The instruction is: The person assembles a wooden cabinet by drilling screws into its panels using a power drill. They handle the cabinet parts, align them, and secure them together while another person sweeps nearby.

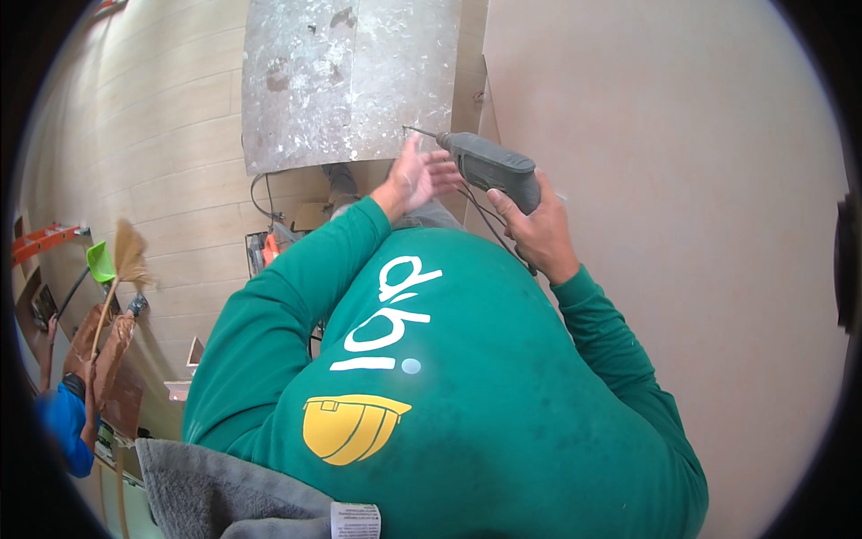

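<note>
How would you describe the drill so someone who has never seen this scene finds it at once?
Find the big grey, white-spattered board at the top centre. By its lower right corner, the right hand grips a dark grey drill. Unlike the flat board and the open left hand, it narrows to a thin bit.

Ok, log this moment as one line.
right hand: holds grey drill | left hand: open, beside drill bit | speckled board: beyond hands

flat grey board (pixel 310 126) in front of me, white splatter (pixel 386 90) and dark blotches (pixel 343 16) on its top, a faint seam (pixel 353 54) down its middle, tan plank-patterned floor (pixel 171 99) below it, spreading out to my left
</note>
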A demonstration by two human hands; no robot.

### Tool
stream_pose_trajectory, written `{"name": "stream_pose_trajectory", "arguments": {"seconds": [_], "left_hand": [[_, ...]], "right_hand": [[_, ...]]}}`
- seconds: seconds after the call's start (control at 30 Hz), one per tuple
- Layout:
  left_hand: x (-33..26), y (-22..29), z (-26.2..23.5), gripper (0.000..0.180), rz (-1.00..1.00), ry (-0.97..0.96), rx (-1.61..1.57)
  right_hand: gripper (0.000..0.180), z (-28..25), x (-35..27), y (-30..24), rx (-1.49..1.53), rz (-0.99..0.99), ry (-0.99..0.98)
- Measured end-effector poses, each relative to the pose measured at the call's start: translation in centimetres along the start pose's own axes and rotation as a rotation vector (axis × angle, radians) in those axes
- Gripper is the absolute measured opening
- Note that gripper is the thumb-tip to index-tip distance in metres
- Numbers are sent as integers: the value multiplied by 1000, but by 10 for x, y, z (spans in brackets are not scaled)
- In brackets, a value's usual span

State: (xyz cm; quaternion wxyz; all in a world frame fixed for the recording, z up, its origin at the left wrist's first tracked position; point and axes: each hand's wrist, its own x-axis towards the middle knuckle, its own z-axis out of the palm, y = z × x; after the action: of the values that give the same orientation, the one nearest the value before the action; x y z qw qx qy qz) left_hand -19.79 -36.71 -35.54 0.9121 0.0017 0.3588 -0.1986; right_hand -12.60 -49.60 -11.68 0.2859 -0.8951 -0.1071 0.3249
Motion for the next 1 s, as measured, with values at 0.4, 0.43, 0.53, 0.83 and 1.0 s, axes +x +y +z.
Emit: {"name": "stream_pose_trajectory", "arguments": {"seconds": [0.4,0.43,0.53,0.83,1.0], "left_hand": [[95,49,-74,55,179,343,-40],[99,48,-77,54,190,369,-29],[104,46,-81,44,209,378,-61],[95,52,-67,18,157,302,-109],[54,40,-59,21,252,131,238]], "right_hand": [[59,-6,4,-6,13,1,-19],[58,-8,3,-8,25,43,-24],[55,-14,0,1,-21,14,14],[46,-14,-5,-12,128,-4,-9],[52,-2,2,-14,118,-29,-45]]}}
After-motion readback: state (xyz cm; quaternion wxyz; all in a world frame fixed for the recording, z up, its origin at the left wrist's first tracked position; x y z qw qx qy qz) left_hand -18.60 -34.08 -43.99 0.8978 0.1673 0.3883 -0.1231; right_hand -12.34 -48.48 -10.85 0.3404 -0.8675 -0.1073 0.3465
